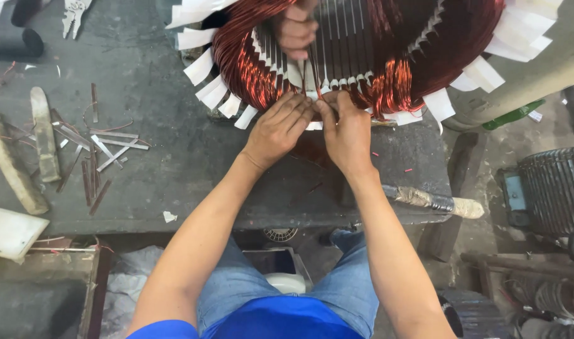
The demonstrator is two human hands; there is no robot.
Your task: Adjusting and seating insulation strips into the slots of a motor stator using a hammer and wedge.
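Note:
A big motor stator (362,56) with slotted steel core and bundles of copper winding (249,69) lies on a dark workbench (174,157). White insulating paper strips (202,66) stick out around its rim. My left hand (279,129) and my right hand (346,132) meet at the stator's near edge, fingers pinched on copper wire strands (313,75) that run up into a slot. Another person's hand (297,31) grips the same strands from the far side.
Thin wooden and metal strips (98,157) and a flat stick (43,135) lie on the bench's left. A wrapped tool handle (434,202) juts off the right edge. A finned motor housing (551,191) stands on the floor at right.

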